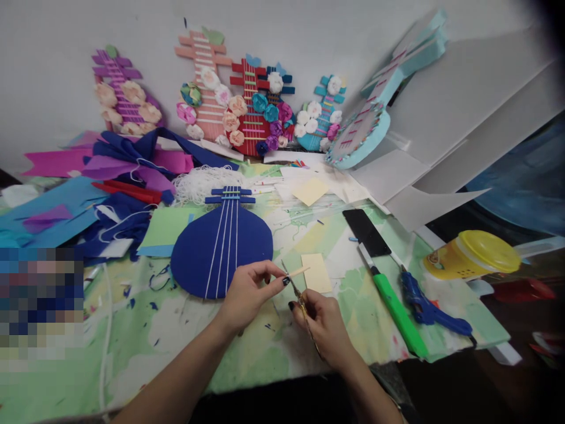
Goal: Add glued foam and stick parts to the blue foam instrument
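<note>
My left hand [249, 294] pinches a thin cream strip [301, 271] that sticks out to the right of its fingertips. In my right hand [324, 324] is a small pair of scissors [301, 299], with its blades beside the strip and pointing up and left. Behind my left hand a flat dark-blue pipa shape [189, 250] lies on the table, with white strings running down it and thin coloured strips across its neck. A pale yellow paper piece [316, 274] is just behind the scissors.
Green cutter [399, 315], blue glue gun [428, 303], black phone [367, 231] and yellow-lidded cup [474, 256] are at the right. Coloured felt [62, 212] and white yarn [205, 184] lie at the left. Several decorated instrument shapes [253, 106] lean on the wall.
</note>
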`<state>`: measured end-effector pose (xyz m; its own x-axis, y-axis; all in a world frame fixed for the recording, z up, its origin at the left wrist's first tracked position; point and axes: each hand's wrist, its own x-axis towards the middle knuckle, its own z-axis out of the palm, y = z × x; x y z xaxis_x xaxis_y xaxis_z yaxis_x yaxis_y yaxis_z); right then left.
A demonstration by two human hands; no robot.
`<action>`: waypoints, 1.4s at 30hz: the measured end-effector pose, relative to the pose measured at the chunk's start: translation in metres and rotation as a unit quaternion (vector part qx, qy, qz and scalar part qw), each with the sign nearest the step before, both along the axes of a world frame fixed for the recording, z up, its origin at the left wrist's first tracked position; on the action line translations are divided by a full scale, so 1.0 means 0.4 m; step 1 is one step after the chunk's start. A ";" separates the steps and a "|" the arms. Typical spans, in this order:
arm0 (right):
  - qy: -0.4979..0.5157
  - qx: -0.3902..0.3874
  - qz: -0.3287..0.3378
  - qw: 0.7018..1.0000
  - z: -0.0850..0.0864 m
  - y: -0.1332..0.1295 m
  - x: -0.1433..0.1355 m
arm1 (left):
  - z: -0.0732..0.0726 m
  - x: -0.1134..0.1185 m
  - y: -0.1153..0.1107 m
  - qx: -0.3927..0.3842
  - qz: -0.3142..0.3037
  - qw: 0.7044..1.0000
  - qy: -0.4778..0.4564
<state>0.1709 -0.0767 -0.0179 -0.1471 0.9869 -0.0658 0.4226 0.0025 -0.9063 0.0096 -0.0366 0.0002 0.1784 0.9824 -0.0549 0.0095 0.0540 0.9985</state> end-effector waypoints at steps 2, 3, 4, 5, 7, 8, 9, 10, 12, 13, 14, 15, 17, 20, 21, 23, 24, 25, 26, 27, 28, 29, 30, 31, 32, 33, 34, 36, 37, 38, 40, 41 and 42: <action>0.001 0.001 -0.004 1.000 0.001 0.000 -0.001 | -0.001 -0.001 -0.001 0.004 -0.004 1.000 -0.004; 0.001 0.001 -0.005 1.000 0.002 0.000 -0.002 | -0.001 -0.001 -0.001 0.007 -0.007 1.000 -0.005; 0.002 0.001 -0.005 1.000 0.002 0.000 -0.003 | -0.003 -0.002 -0.001 0.010 -0.009 1.000 -0.005; 0.003 0.002 -0.005 1.000 0.002 0.000 -0.003 | -0.003 -0.003 -0.001 0.012 -0.011 1.000 -0.004; 0.005 0.005 -0.005 1.000 0.001 -0.001 -0.003 | -0.004 -0.003 0.000 0.013 -0.012 1.000 0.003; 0.006 0.007 -0.005 1.000 0.000 -0.001 -0.003 | -0.003 -0.003 0.000 0.014 -0.012 1.000 0.005; 0.005 0.009 -0.006 1.000 -0.001 -0.001 -0.003 | -0.001 -0.002 0.000 0.013 -0.011 1.000 0.005; 0.003 0.010 -0.007 1.000 -0.002 -0.001 -0.003 | 0.001 -0.002 0.001 0.010 -0.010 1.000 0.005; 0.001 0.008 -0.007 1.000 -0.002 0.000 -0.002 | 0.004 -0.001 0.001 0.007 -0.010 1.000 0.003; 0.001 0.004 -0.007 1.000 -0.001 0.001 -0.002 | 0.005 -0.001 0.001 0.007 -0.010 1.000 0.004; 0.001 -0.002 -0.007 1.000 0.000 0.001 -0.002 | 0.005 -0.001 0.001 0.007 -0.010 1.000 0.007; 0.002 -0.009 -0.006 1.000 0.001 0.002 -0.002 | 0.005 -0.002 0.002 0.009 -0.011 1.000 0.012; 0.010 -0.023 -0.003 1.000 0.003 0.003 -0.001 | 0.003 -0.004 0.002 0.011 -0.013 1.000 0.022; 0.041 -0.038 0.007 0.998 0.003 0.003 0.002 | 0.001 -0.005 0.004 0.006 -0.019 0.999 0.031; 0.048 -0.038 0.012 0.998 0.003 0.004 0.004 | 0.001 -0.006 0.005 0.003 -0.021 0.999 0.029; 0.044 -0.030 0.016 0.998 0.003 0.006 0.007 | 0.004 -0.007 0.006 -0.005 -0.021 1.000 0.021; 0.036 -0.023 0.016 0.999 0.003 0.007 0.009 | 0.005 -0.008 0.006 -0.010 -0.021 1.000 0.018; 0.027 -0.018 0.016 0.999 0.004 0.009 0.010 | 0.006 -0.008 0.007 -0.014 -0.020 1.000 0.017; 0.019 -0.013 0.014 1.000 0.005 0.010 0.012 | 0.007 -0.009 0.006 -0.016 -0.020 1.000 0.016; 0.011 -0.011 0.012 1.000 0.006 0.011 0.013 | 0.007 -0.009 0.006 -0.017 -0.020 1.000 0.014; 0.004 -0.010 0.009 1.000 0.007 0.011 0.014 | 0.007 -0.008 0.006 -0.017 -0.021 1.000 0.012; -0.003 -0.009 0.006 1.000 0.008 0.011 0.015 | 0.007 -0.007 0.005 -0.016 -0.022 1.000 0.009; -0.010 -0.007 0.002 1.000 0.008 0.011 0.016 | 0.006 -0.006 0.005 -0.017 -0.022 1.000 0.008; -0.017 -0.004 0.000 1.000 0.009 0.010 0.016 | 0.005 -0.005 0.005 -0.017 -0.022 1.000 0.009; -0.022 0.000 -0.001 1.000 0.009 0.009 0.017 | 0.004 -0.004 0.004 -0.017 -0.022 1.000 0.010; -0.025 0.003 -0.005 1.000 0.008 0.007 0.017 | 0.004 -0.003 0.005 -0.018 -0.022 0.999 0.013; -0.028 0.005 -0.011 1.000 0.008 0.005 0.016 | 0.004 -0.002 0.005 -0.019 -0.023 0.999 0.017; -0.036 0.004 -0.028 0.999 0.007 0.002 0.016 | 0.005 -0.002 0.006 -0.023 -0.021 0.999 0.020; -0.042 0.002 -0.034 0.999 0.007 0.001 0.016 | 0.006 -0.003 0.006 -0.026 -0.019 0.999 0.019; -0.048 0.001 -0.039 0.998 0.007 0.001 0.017 | 0.007 -0.004 0.005 -0.030 -0.016 0.999 0.013; -0.055 0.004 -0.042 0.998 0.006 0.001 0.021 | 0.009 -0.005 0.004 -0.038 -0.004 0.999 -0.007; -0.057 0.010 -0.044 0.997 0.007 0.002 0.024 | 0.010 -0.006 0.003 -0.042 0.002 0.999 -0.019; -0.059 0.019 -0.046 0.997 0.007 0.004 0.027 | 0.011 -0.007 0.002 -0.045 0.009 0.999 -0.030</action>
